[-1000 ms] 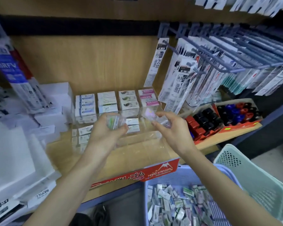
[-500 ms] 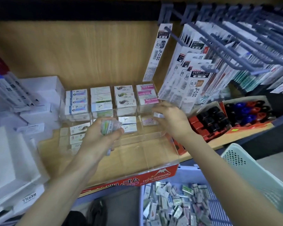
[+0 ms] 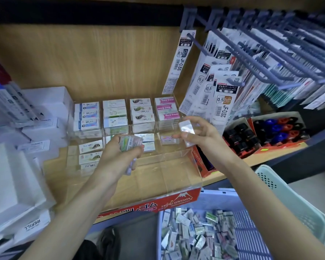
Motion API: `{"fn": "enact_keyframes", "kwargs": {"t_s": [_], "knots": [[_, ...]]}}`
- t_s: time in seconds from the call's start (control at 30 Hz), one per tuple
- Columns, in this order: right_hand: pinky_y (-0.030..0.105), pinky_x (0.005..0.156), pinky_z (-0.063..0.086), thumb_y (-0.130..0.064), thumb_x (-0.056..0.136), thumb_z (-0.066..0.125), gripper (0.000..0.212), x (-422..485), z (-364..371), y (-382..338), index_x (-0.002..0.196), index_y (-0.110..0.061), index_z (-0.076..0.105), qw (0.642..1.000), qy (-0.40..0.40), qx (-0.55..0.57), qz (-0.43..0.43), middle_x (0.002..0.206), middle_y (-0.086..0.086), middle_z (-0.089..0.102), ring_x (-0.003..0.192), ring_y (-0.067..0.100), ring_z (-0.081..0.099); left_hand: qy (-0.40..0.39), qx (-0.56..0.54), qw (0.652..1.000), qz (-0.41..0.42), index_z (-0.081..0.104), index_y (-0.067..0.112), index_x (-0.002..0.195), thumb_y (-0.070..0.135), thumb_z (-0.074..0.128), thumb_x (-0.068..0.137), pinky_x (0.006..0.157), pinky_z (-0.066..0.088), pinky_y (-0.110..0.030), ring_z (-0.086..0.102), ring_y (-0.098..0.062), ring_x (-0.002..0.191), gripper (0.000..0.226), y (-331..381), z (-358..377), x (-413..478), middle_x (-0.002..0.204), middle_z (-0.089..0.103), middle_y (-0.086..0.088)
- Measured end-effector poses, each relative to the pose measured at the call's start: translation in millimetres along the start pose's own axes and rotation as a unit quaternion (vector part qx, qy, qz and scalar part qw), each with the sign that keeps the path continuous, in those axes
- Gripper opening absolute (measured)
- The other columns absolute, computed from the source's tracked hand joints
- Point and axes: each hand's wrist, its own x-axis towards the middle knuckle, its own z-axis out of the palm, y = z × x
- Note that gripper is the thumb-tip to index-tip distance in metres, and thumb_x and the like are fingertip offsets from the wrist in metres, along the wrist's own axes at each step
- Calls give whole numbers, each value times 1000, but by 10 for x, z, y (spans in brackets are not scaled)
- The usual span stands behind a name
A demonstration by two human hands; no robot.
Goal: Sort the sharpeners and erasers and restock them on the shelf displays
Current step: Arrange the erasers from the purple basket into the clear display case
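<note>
Over the basket (image 3: 214, 198) of loose erasers (image 3: 195, 239), gripping a stack (image 3: 130, 144) in the left hand (image 3: 118, 158). Drawn back from the acrylic display (image 3: 158, 175), pinching a wrapped eraser (image 3: 186, 128) in the right hand (image 3: 208, 136), unplaced beside the pink row (image 3: 167, 107).

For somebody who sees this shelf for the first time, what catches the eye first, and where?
In the middle, the left hand grips a small stack of erasers and the right hand pinches a single eraser above the clear display tray. At the bottom edge, a lavender basket is full of loose wrapped packets; refill packs hang at upper right.
</note>
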Motion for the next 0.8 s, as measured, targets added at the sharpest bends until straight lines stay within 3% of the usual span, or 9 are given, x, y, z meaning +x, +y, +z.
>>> {"fn": "enact_keyframes", "kwargs": {"t_s": [0.1, 0.17, 0.27, 0.4, 0.47, 0.53, 0.63, 0.73, 0.8], "knots": [[19, 71, 53, 2, 85, 63, 38, 69, 19, 14, 118, -16, 56, 998, 13, -57, -31, 104, 6, 70, 91, 12, 66, 2, -10, 1000, -1, 58, 19, 100, 11, 68, 82, 51, 39, -25, 48, -13, 57, 22, 8, -12, 15, 74, 58, -3], [23, 73, 51, 1, 84, 65, 42, 128, 26, 47, 119, -21, 58, 981, 19, -184, -64, 100, -3, 61, 83, 9, 58, 4, -12, 1000, 1, 59, 18, 101, 11, 69, 82, 50, 40, -25, 49, -13, 59, 23, 3, -20, 25, 76, 59, -4], [29, 80, 50, -12, 85, 66, 52, 233, 50, 71, 132, -25, 47, 921, 20, -384, -65, 97, -6, 56, 81, 8, 55, 4, -14, 1000, 4, 59, 18, 101, 12, 69, 81, 50, 39, -26, 50, -14, 59, 22, -5, -28, 35, 78, 61, -5], [42, 91, 47, -26, 88, 61, 55, 353, 152, 29, 138, -25, 38, 850, -5, -520, -85, 109, 8, 65, 104, 30, 59, 6, -18, 1000, 2, 59, 18, 101, 12, 69, 82, 50, 39, -26, 51, -14, 60, 23, -6, -43, 47, 78, 62, -5], [38, 90, 46, -26, 91, 56, 58, 375, 203, 10, 144, -33, 33, 842, -10, -530, -100, 91, 4, 65, 92, 26, 58, 9, -18, 1000, 3, 59, 18, 101, 12, 69, 81, 47, 41, -23, 51, -13, 60, 23, -4, -56, 54, 78, 62, -5], [36, 83, 50, -23, 92, 54, 48, 368, 236, 10, 138, -35, 45, 877, 5, -473, -85, 79, -1, 61, 80, 21, 56, 11, -22, 1000, 4, 59, 19, 99, 12, 69, 81, 43, 42, -19, 53, -13, 64, 22, -3, -69, 58, 79, 62, -4], [38, 82, 52, -24, 88, 62, 34, 426, 239, 64, 121, -23, 56, 890, 42, -448, -75, 103, 6, 64, 87, 21, 60, 14, -28, 999, 6, 59, 21, 96, 13, 70, 81, 42, 42, -18, 55, -13, 67, 20, -10, -81, 58, 79, 62, -3], [39, 74, 52, -31, 85, 68, 31, 478, 269, 79, 103, -15, 49, 865, 87, -490, -59, 99, 9, 63, 82, 27, 60, 17, -28, 999, 5, 58, 24, 92, 13, 70, 81, 43, 43, -19, 57, -13, 69, 19, -14, -87, 58, 79, 63, -1], [37, 71, 50, -39, 86, 65, 36, 495, 322, 77, 103, -12, 48, 825, 106, -552, -60, 95, 11, 64, 86, 32, 61, 16, -28, 999, 4, 58, 23, 94, 14, 70, 82, 43, 43, -18, 57, -12, 69, 19, -13, -89, 56, 80, 63, -1]]}}
